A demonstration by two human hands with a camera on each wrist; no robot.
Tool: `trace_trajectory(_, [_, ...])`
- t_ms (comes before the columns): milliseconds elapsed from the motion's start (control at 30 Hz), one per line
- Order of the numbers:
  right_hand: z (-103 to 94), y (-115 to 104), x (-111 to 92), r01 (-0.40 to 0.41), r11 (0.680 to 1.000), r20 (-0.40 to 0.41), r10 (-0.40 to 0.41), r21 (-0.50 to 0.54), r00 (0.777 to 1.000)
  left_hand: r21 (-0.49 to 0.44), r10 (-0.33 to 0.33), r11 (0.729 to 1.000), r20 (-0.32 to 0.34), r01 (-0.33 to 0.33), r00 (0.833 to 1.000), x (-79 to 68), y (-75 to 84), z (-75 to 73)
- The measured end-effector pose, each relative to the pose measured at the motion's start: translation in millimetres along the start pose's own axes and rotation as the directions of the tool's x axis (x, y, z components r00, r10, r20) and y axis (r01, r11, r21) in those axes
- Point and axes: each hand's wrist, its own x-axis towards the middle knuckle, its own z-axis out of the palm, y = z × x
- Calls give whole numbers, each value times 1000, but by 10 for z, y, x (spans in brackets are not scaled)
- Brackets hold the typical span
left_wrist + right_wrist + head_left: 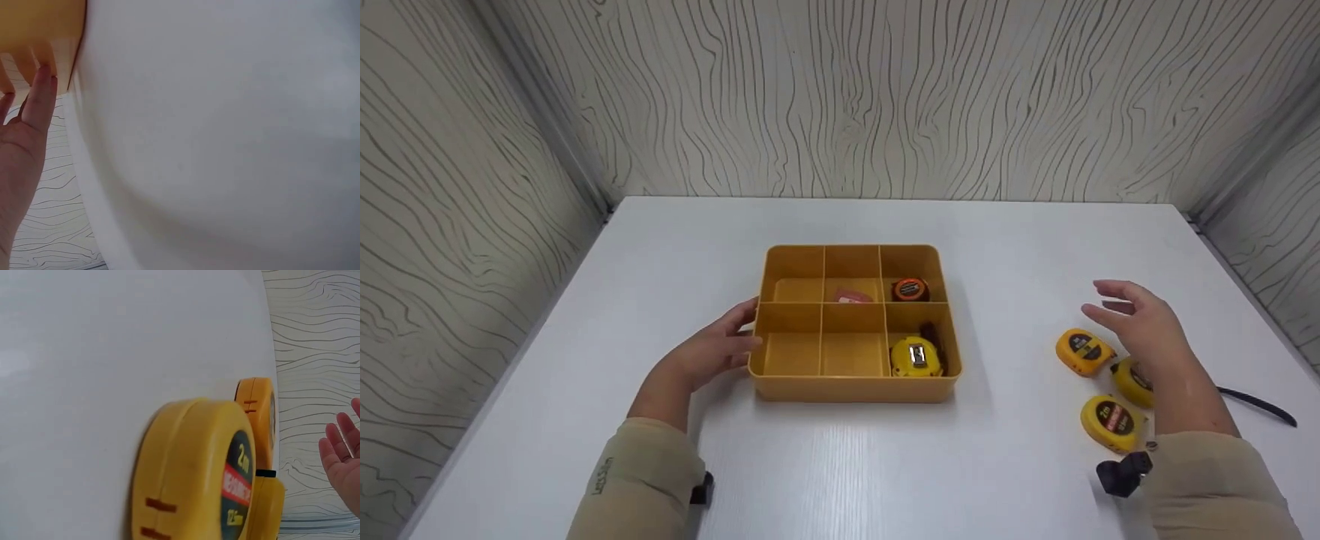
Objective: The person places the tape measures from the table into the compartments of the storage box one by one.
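Head view: a mustard-coloured box (855, 388), divided into six compartments, is set on a white table (840, 465). Its left wall is touched by the left hand (709, 356); in the left wrist view the fingers are seen stretched out with their tips laid against the wall, and nothing is clasped between them. Well to the right of the box, the right hand (1144, 322) is held above the table, with thumb and fingers apart and nothing gripped.

Three loose tape measures are grouped beside and under that hand, all to the right of the box: an orange tape measure (1085, 351) placed nearest to it, a yellow tape measure marked 2m (1112, 424) placed nearer the person, and a third tape measure (1130, 381) partly covered by the right forearm. A black strip (1260, 407) is seen farther right of the box, past that forearm.

Inside the box, a yellow tape measure with a metal clip (911, 367) is held in the front right compartment, where something dark (929, 332) is seen behind it. An orange-faced round tape (910, 289) is contained in the back right compartment. In the back middle one, a pinkish item (852, 297) is partly hidden by the divider.
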Motion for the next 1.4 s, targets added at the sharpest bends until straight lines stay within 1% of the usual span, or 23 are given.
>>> trace_trajectory(200, [-6,162,-3,-40,999,15,40,-2,999,12,-24,1000,-13,24,1000,7,9,-1])
trace_trajectory(300, [10,235,-3,-46,999,22,46,-18,999,15,-32,999,-15,33,999,4,15,0])
trace_trajectory(533, [41,368,-1,-52,996,59,56,-73,997,-13,-16,1000,-1,16,1000,11,11,13])
trace_trajectory(600, [42,392,2,-61,995,68,66,-79,996,-7,-13,1000,-3,13,1000,15,8,15])
trace_trajectory(700, [42,416,5,-73,993,80,80,-89,994,8,-23,1000,-11,23,1000,19,6,13])
trace_trajectory(900, [64,427,8,-77,989,117,92,-126,989,11,-17,1000,-11,18,1000,3,8,3])
trace_trajectory(1067, [91,407,2,-99,980,181,130,-175,975,6,-6,1000,-8,6,1000,-1,11,3])
trace_trajectory(1200, [96,404,-7,-121,975,200,158,-186,967,13,-11,1000,-6,11,1000,6,8,1])
trace_trajectory(1400, [111,433,-13,-106,975,216,148,-197,965,15,-7,1000,-6,7,1000,15,-2,-2])
